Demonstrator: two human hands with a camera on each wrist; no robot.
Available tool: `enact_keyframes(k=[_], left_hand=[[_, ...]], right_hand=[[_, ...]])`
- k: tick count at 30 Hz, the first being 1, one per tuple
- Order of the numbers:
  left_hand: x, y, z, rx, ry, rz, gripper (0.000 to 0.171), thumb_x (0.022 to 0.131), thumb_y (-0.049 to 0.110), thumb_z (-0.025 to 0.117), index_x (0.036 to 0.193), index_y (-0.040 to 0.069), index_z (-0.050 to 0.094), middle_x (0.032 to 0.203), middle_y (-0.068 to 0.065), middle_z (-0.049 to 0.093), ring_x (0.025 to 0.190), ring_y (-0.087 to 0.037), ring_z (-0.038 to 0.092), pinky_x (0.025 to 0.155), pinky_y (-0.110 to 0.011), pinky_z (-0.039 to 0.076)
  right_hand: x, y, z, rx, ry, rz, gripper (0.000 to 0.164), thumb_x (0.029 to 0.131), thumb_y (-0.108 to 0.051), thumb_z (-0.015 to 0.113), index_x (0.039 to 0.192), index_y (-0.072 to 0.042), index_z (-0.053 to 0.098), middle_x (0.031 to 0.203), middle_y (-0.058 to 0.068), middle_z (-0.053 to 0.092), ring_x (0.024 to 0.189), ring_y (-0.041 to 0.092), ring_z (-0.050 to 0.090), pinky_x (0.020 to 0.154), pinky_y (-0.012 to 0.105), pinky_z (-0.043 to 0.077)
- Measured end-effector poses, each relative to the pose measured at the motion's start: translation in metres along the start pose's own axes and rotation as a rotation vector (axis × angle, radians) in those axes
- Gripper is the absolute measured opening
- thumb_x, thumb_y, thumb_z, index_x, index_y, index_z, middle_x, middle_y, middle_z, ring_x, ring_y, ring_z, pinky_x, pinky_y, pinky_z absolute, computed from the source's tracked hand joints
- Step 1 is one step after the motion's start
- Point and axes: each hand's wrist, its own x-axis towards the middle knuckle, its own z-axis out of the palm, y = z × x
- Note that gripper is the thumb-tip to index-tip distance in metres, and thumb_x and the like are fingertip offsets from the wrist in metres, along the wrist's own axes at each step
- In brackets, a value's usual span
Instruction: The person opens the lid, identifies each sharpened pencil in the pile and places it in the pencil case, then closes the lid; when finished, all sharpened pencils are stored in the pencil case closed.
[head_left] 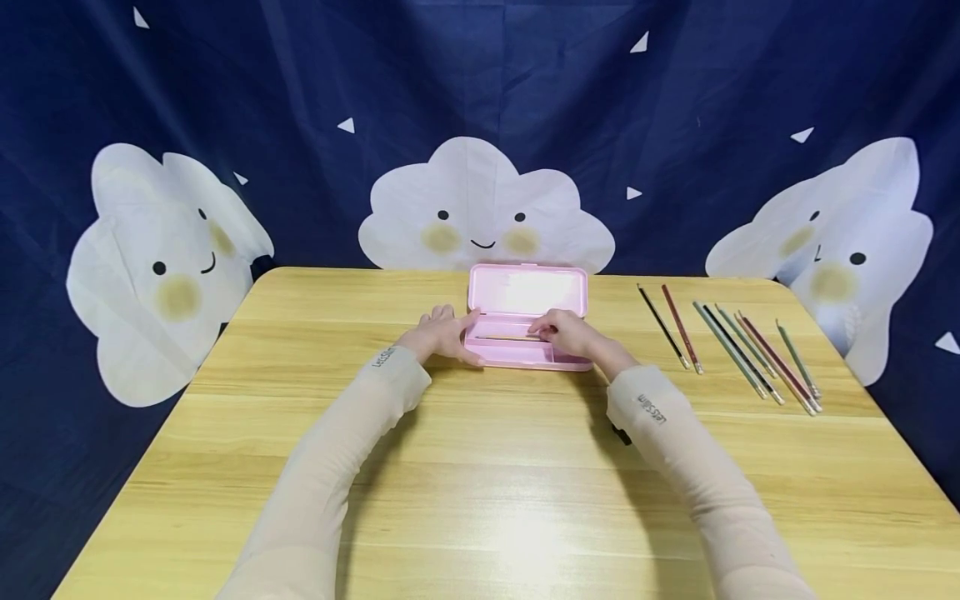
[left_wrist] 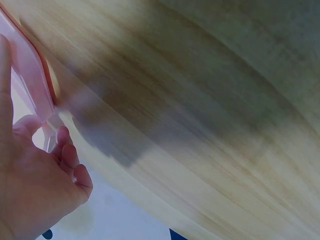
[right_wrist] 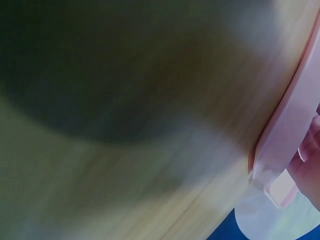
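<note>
A pink pencil case lies with its lid raised at the back. My left hand holds its left end, the thumb along the front wall and the index finger at the rear corner. In the left wrist view the case's end shows beside that thumb. My right hand reaches over the right part of the case, fingers curled down inside. It pinches a thin yellowish pencil that runs lengthwise in the tray, its right end hidden by the fingers. The right wrist view shows the case's front wall.
To the right on the wooden table lie several loose pencils: a black one, a red one and a group of green, black and dark red ones. A dark blue curtain with white clouds hangs behind.
</note>
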Motion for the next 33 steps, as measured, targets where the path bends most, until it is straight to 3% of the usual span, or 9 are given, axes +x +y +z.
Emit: enact_keyframes(k=[5, 10, 26, 33], left_hand=[[-0.001, 0.0, 0.0, -0.006, -0.007, -0.006, 0.104, 0.068, 0.061, 0.068, 0.147, 0.027, 0.009, 0.143, -0.027, 0.017, 0.127, -0.034, 0.019, 0.105, -0.048, 0.017], [0.0, -0.001, 0.001, 0.004, -0.006, -0.005, 0.104, 0.068, 0.062, 0.067, 0.147, 0.026, 0.01, 0.141, -0.026, 0.02, 0.125, -0.034, 0.02, 0.105, -0.048, 0.017], [0.002, -0.001, 0.002, 0.002, -0.008, -0.002, 0.104, 0.068, 0.062, 0.067, 0.147, 0.026, 0.01, 0.139, -0.024, 0.022, 0.122, -0.032, 0.022, 0.105, -0.047, 0.017], [0.003, -0.002, 0.002, -0.003, -0.008, -0.008, 0.104, 0.067, 0.062, 0.067, 0.147, 0.027, 0.01, 0.139, -0.024, 0.022, 0.122, -0.032, 0.022, 0.104, -0.047, 0.018]], right_hand=[[-0.008, 0.005, -0.004, 0.059, 0.065, -0.027, 0.017, 0.083, 0.007, 0.057, 0.097, 0.007, 0.066, 0.082, 0.015, 0.061, 0.077, 0.023, 0.052, 0.074, 0.036, 0.044], [-0.015, 0.012, -0.009, 0.093, 0.108, -0.024, 0.018, 0.083, 0.007, 0.058, 0.1, 0.009, 0.064, 0.075, 0.012, 0.055, 0.071, 0.019, 0.046, 0.068, 0.03, 0.039], [-0.044, 0.036, -0.031, 0.085, 0.211, 0.042, 0.019, 0.083, 0.008, 0.057, 0.101, 0.01, 0.064, 0.082, 0.017, 0.059, 0.076, 0.023, 0.049, 0.071, 0.033, 0.04], [-0.059, 0.05, -0.041, 0.066, 0.229, 0.129, 0.022, 0.085, 0.003, 0.058, 0.106, 0.01, 0.061, 0.086, 0.019, 0.06, 0.078, 0.026, 0.05, 0.073, 0.037, 0.041]])
